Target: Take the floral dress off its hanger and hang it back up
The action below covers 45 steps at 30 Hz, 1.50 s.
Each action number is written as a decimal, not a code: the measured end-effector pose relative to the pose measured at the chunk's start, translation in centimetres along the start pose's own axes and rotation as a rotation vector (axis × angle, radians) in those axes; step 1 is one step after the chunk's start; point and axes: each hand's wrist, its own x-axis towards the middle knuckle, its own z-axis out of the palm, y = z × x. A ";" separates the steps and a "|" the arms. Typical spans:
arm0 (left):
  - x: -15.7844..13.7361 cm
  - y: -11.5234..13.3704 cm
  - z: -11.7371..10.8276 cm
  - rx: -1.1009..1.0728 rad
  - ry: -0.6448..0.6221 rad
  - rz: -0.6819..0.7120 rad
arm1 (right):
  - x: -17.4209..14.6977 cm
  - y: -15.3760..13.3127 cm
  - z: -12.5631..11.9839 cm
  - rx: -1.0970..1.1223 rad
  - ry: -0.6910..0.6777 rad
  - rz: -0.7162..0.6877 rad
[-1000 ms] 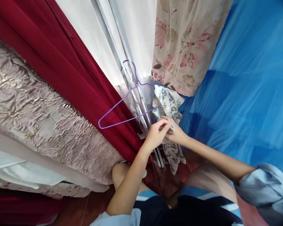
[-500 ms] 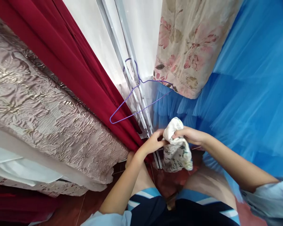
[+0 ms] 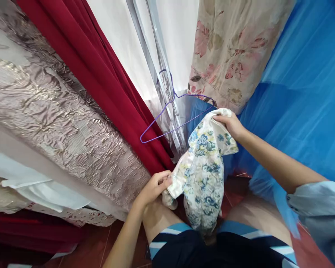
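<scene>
A small floral garment (image 3: pixel 205 167), white with blue and yellow flowers and what look like short sleeves, hangs between my two hands. My right hand (image 3: pixel 231 124) grips its upper edge, thumb on top. Lower and to the left, my left hand (image 3: pixel 158 186) pinches the end of a sleeve. Just above the garment, a purple wire hanger (image 3: pixel 159 137) hangs bare by its hook at a white metal rail (image 3: pixel 167 89). The garment's top edge comes near the hanger's right end.
Long clothes hang all around: a crimson drape (image 3: pixel 100 85), a shiny embossed pink cloth (image 3: pixel 58 108), a beige floral dress (image 3: pixel 234 48) and blue tulle (image 3: pixel 298 111). Below are my bare legs and a red tiled floor (image 3: pixel 111 242).
The bunched garment has opened out. My right hand has risen with its top edge, while my left hand has moved left and down with the sleeve. The view has shifted slightly.
</scene>
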 end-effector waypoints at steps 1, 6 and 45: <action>-0.4 0.8 -0.6 0.103 0.001 0.009 | 0.6 0.3 0.9 0.069 -0.003 0.019; -2.1 3.2 -0.5 0.572 -0.023 -0.053 | 2.5 1.7 4.7 0.013 -0.151 -0.101; 9.7 12.0 -10.3 0.554 0.842 0.427 | -6.9 -2.9 5.3 -0.240 -0.381 -0.329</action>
